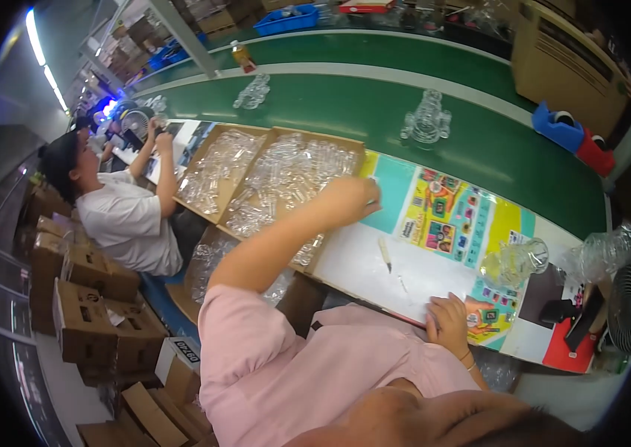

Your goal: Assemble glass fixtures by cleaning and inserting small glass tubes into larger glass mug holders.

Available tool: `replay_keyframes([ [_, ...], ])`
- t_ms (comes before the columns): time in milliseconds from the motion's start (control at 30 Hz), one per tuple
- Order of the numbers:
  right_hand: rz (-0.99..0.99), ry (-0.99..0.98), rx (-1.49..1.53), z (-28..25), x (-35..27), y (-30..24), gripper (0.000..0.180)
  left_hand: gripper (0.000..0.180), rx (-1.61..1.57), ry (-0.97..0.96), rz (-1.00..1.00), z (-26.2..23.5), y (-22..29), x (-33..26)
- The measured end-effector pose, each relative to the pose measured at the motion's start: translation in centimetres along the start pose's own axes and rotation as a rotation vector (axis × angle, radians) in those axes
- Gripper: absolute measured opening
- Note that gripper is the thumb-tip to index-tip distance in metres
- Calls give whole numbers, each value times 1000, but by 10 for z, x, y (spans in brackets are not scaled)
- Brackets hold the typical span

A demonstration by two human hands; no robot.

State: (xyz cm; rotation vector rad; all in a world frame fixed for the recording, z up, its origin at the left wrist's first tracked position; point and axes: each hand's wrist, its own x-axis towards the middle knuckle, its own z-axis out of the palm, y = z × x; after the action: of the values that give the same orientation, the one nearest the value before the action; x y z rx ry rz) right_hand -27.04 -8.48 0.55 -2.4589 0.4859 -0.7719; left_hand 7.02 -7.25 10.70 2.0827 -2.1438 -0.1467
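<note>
My left hand [347, 201] reaches over the right edge of a cardboard tray [364, 146] of loose clear plastic parts [293, 167]. Its fingers are curled closed; whatever they may hold cannot be made out. Flat at the table's near edge lies my right hand [448, 320], fingers apart and holding nothing, beside a colourful printed sheet [488, 302]. Between the hands, a slim cream-handled tool [385, 255] rests on the white tabletop [356, 264], with a small clear piece [403, 283] below it. A clear plastic jointed figure [513, 262] lies to the right.
Beyond the table runs a green conveyor belt [330, 104] carrying clear plastic figures [427, 119]. A blue tape dispenser [557, 130] and a black fan [628, 305] are at the right. At left, a co-worker in a white shirt [125, 223] sits near stacked cartons [88, 320].
</note>
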Motion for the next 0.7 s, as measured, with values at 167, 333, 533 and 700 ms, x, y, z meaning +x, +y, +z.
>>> replay_keyframes([
  [167, 17, -28, -37, -1, 6, -9, 20, 18, -16, 522, -326, 13, -79, -110],
  [333, -11, -45, -94, 1, 11, -16, 21, 16, 145, 700, -860, 6, -194, -184],
  [533, -15, -60, -196, 4, 10, -23, 20, 41, 3, 397, -1268, 14, -265, -208],
  [700, 32, -9, -301, 6, 0, -28, 19, 44, -87, 230, -1071, 38, -290, -175],
])
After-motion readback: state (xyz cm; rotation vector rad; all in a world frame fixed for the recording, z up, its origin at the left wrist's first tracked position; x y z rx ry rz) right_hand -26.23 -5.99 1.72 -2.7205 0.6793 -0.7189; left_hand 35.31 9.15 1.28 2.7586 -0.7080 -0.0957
